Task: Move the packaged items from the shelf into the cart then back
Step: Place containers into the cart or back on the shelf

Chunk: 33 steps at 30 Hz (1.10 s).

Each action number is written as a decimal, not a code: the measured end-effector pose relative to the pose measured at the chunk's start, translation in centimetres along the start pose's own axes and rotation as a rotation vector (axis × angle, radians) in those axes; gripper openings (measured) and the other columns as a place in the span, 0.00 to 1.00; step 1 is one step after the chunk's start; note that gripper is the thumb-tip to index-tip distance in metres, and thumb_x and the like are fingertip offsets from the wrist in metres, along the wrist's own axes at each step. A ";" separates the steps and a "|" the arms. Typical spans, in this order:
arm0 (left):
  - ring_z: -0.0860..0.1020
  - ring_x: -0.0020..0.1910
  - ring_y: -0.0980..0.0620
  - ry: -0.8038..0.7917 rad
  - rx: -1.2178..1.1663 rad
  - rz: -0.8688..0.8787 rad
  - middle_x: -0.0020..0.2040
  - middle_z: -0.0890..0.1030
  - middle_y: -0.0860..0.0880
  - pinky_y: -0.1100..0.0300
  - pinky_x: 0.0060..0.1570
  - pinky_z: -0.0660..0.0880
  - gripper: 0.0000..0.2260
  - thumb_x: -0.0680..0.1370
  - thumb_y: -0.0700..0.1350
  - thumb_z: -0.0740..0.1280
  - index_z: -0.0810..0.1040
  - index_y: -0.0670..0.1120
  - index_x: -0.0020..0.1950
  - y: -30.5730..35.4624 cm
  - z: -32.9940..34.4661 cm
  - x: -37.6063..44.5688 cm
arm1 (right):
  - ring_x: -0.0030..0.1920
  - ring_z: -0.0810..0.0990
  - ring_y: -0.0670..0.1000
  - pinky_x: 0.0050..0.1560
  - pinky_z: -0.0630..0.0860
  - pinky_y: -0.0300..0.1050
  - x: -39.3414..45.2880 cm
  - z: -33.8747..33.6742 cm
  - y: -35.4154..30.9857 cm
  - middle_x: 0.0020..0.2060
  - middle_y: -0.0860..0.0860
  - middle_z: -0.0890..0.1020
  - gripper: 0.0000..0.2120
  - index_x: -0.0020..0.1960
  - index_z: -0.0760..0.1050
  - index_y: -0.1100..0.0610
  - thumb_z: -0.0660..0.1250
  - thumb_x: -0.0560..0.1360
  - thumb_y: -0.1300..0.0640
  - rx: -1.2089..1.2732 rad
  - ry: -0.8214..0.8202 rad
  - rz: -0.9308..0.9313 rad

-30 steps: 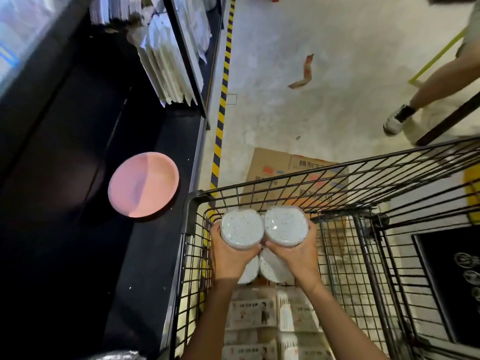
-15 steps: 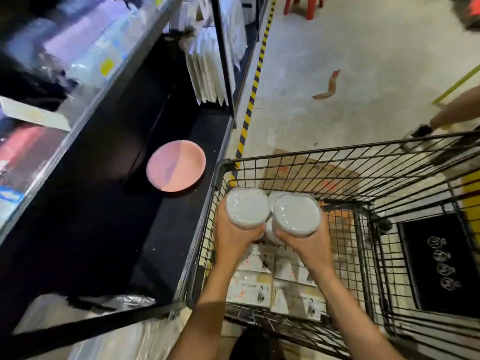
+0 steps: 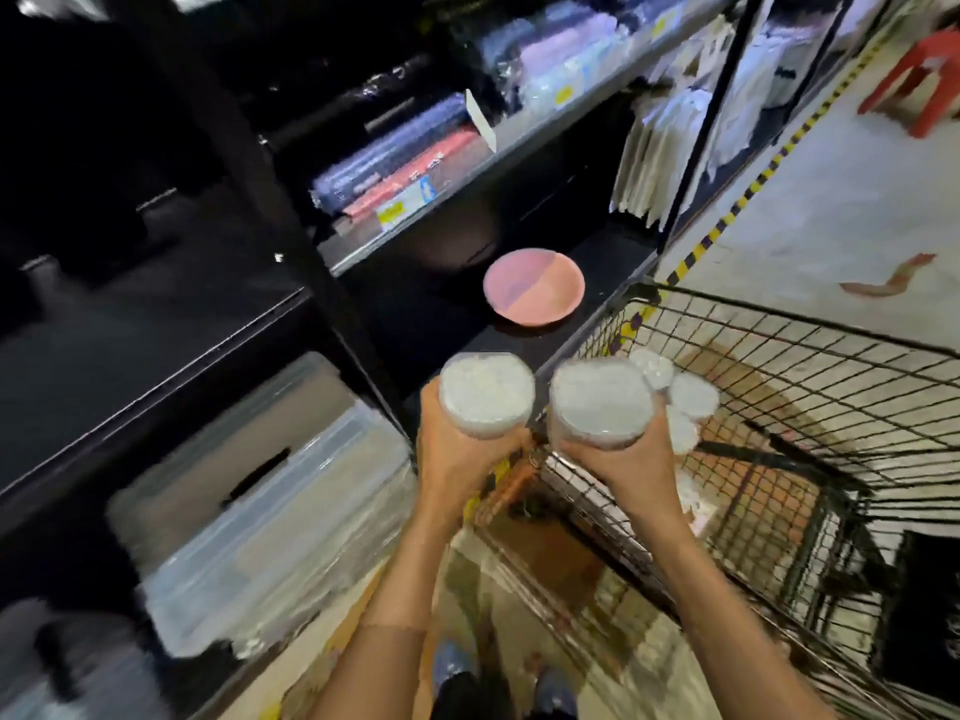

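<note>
My left hand (image 3: 457,454) grips a round white packaged item (image 3: 485,392) from below. Beside it, my right hand (image 3: 623,459) grips a second round white packaged item (image 3: 600,400). Both are lifted near the left rim of the wire cart (image 3: 779,324), close to the edge of the dark lower shelf (image 3: 436,309). Several more white round packages (image 3: 691,397) lie in the cart just right of my right hand. The view is blurred by motion.
A pink plate (image 3: 534,293) lies on the dark shelf just beyond my hands. Folded packaged goods (image 3: 395,163) fill the shelf above. Clear plastic bins (image 3: 260,511) sit low on the left. A red stool (image 3: 914,80) stands on the floor far right.
Both hands have lifted the two white packages up and left out of the cart toward the shelf. The camera has swung left and up, showing more shelving.
</note>
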<state>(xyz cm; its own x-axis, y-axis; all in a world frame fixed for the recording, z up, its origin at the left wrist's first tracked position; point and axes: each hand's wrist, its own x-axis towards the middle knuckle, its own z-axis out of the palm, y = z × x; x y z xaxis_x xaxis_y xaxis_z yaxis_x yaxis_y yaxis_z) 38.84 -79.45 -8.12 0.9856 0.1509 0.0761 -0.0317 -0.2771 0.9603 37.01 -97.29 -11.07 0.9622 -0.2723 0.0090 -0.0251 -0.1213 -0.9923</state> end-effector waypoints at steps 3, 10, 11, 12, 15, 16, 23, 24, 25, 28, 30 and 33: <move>0.76 0.54 0.67 0.118 0.014 0.017 0.53 0.79 0.60 0.68 0.46 0.75 0.32 0.58 0.42 0.80 0.73 0.54 0.58 -0.2 -6.1 -2.1 | 0.64 0.74 0.47 0.62 0.74 0.51 -2.0 4.1 -2.1 0.62 0.50 0.75 0.45 0.67 0.66 0.50 0.84 0.54 0.54 -0.015 -0.129 -0.050; 0.76 0.59 0.56 0.473 0.031 -0.021 0.59 0.77 0.51 0.64 0.54 0.76 0.38 0.57 0.43 0.82 0.71 0.50 0.63 -1.5 -21.5 -7.9 | 0.63 0.76 0.53 0.59 0.76 0.60 -7.3 16.2 -7.5 0.62 0.55 0.76 0.43 0.69 0.66 0.59 0.83 0.59 0.62 0.015 -0.526 -0.143; 0.76 0.59 0.57 0.513 0.041 -0.022 0.59 0.77 0.51 0.65 0.53 0.76 0.38 0.57 0.42 0.82 0.71 0.50 0.63 -1.7 -23.9 -8.6 | 0.63 0.76 0.53 0.59 0.76 0.60 -8.3 18.2 -8.5 0.61 0.56 0.77 0.42 0.69 0.66 0.60 0.83 0.59 0.62 0.015 -0.573 -0.168; 0.76 0.60 0.57 0.548 0.053 -0.024 0.59 0.77 0.51 0.64 0.54 0.76 0.38 0.57 0.43 0.82 0.71 0.50 0.64 -1.9 -26.1 -9.4 | 0.63 0.76 0.51 0.60 0.76 0.59 -9.4 20.1 -9.4 0.61 0.54 0.77 0.42 0.69 0.67 0.59 0.83 0.59 0.62 0.018 -0.609 -0.183; 0.76 0.60 0.52 0.627 0.111 -0.052 0.60 0.77 0.48 0.51 0.55 0.78 0.39 0.56 0.49 0.82 0.71 0.49 0.65 -3.3 -33.3 -11.5 | 0.62 0.74 0.41 0.61 0.76 0.48 -13.5 26.1 -11.9 0.61 0.45 0.76 0.43 0.68 0.67 0.47 0.82 0.59 0.63 0.070 -0.666 -0.209; 0.77 0.60 0.52 0.644 0.128 -0.067 0.60 0.77 0.48 0.49 0.55 0.78 0.39 0.56 0.50 0.82 0.72 0.49 0.64 -3.8 -35.7 -12.0 | 0.62 0.74 0.41 0.61 0.76 0.46 -14.9 28.1 -12.5 0.61 0.44 0.75 0.43 0.68 0.66 0.48 0.82 0.59 0.63 0.080 -0.676 -0.209; 0.76 0.58 0.58 0.757 0.157 -0.108 0.59 0.76 0.54 0.72 0.50 0.74 0.39 0.55 0.49 0.81 0.71 0.49 0.63 -5.9 -49.5 -12.8 | 0.53 0.74 0.28 0.47 0.72 0.24 -21.0 40.8 -16.5 0.57 0.41 0.75 0.41 0.61 0.66 0.44 0.81 0.58 0.68 0.141 -0.723 -0.193; 0.77 0.57 0.58 0.757 0.148 -0.098 0.58 0.77 0.53 0.74 0.48 0.73 0.38 0.55 0.48 0.81 0.72 0.49 0.62 -6.3 -51.0 -12.5 | 0.51 0.74 0.27 0.45 0.71 0.23 -21.6 42.1 -17.3 0.54 0.39 0.76 0.39 0.58 0.67 0.44 0.80 0.58 0.71 0.153 -0.730 -0.206; 0.78 0.56 0.58 0.745 0.144 -0.092 0.57 0.78 0.53 0.73 0.48 0.74 0.36 0.55 0.48 0.81 0.73 0.49 0.61 -6.6 -52.3 -12.1 | 0.49 0.75 0.28 0.44 0.71 0.23 -22.0 43.3 -18.1 0.50 0.38 0.78 0.38 0.55 0.69 0.44 0.80 0.57 0.72 0.155 -0.742 -0.220; 0.79 0.55 0.57 0.719 0.131 -0.077 0.56 0.80 0.52 0.62 0.53 0.78 0.34 0.56 0.48 0.81 0.75 0.49 0.60 -7.2 -55.4 -10.9 | 0.47 0.78 0.31 0.42 0.73 0.25 -22.5 46.0 -19.8 0.44 0.34 0.82 0.33 0.51 0.72 0.47 0.77 0.59 0.76 0.153 -0.793 -0.269; 0.80 0.55 0.57 0.704 0.104 -0.068 0.55 0.81 0.52 0.59 0.53 0.78 0.33 0.57 0.47 0.81 0.75 0.49 0.60 -7.5 -56.6 -10.1 | 0.50 0.80 0.39 0.45 0.75 0.29 -22.3 47.5 -20.3 0.47 0.40 0.83 0.31 0.53 0.75 0.48 0.78 0.59 0.74 0.156 -0.836 -0.314; 0.80 0.54 0.58 0.695 0.089 -0.080 0.54 0.81 0.53 0.58 0.54 0.78 0.33 0.57 0.47 0.81 0.75 0.49 0.60 -8.1 -57.6 -8.7 | 0.50 0.81 0.40 0.47 0.74 0.29 -21.9 49.0 -20.8 0.48 0.42 0.83 0.30 0.52 0.78 0.43 0.76 0.58 0.70 0.166 -0.852 -0.338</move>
<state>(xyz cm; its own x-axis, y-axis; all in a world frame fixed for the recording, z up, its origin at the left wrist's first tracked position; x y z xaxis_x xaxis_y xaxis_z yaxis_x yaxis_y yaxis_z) 20.92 -23.84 -1.14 0.6491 0.7370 0.1886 0.0790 -0.3119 0.9468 29.81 -42.02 3.33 0.7871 0.5534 0.2723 0.2687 0.0897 -0.9590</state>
